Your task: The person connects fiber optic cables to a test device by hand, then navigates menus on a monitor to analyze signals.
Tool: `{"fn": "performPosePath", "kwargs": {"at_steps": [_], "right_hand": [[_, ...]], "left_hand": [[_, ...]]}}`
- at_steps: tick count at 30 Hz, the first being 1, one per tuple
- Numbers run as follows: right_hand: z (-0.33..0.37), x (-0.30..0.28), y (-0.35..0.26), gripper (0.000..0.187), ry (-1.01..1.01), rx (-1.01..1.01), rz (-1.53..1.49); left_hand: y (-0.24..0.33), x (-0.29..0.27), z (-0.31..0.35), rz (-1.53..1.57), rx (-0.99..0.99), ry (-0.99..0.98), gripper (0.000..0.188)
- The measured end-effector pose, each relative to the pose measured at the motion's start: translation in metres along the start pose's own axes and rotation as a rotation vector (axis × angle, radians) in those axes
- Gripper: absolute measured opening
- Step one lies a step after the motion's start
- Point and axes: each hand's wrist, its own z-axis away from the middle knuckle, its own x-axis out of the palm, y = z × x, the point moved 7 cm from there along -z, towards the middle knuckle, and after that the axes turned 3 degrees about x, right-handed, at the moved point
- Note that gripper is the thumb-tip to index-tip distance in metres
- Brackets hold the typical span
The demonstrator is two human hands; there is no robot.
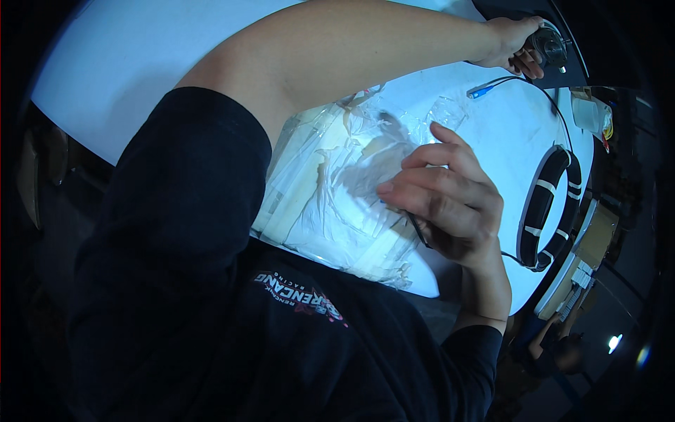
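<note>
Nearest: black T-shirt, chest print of pale lettering and pinkish emblem, wording not copied. No other writing legible.

Along near edge of white worktop: crumpled, clear-plastic-wrapped white bundle.

Above bundle's right part: right hand, fingers bent. Thin dark piece shows below them, long axis sloping down toward the near edge. Thumb hidden; cannot tell whether it is pinched.

Beyond, past bundle: blue fibre connector on black lead, loose. By right edge: black cable coil, white ties.

Far right corner: round grey mechanical device on something black. Left hand is the nearer, arm stretched across; thumb and fingers apart around device's near side, how firmly cannot tell. From right hand, device lies up and right, well apart.

Background, right: co-worker's forearm.
</note>
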Motion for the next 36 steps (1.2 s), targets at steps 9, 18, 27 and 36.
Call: {"fn": "performPosePath", "kwargs": {"at_steps": [9, 18, 27, 36], "right_hand": [[-0.001, -0.005, 0.0, 0.029, -0.001, -0.053, -0.032], [0.003, -0.006, -0.002, 0.029, -0.046, -0.052, -0.05], [0.002, -0.056, 0.005, 0.027, 0.223, -0.097, 0.253], [0.009, -0.13, 0.075, 0.028, 0.561, -0.023, 0.685]], "left_hand": [[0.0, -0.001, 0.004, 0.024, -0.027, -0.014, 0.075], [0.007, -0.001, 0.032, 0.007, -0.039, -0.029, 0.078], [0.007, 0.002, 0.038, 0.06, -0.054, -0.022, 0.076], [0.021, -0.009, 0.114, -0.414, 0.087, 0.02, 0.051]]}}
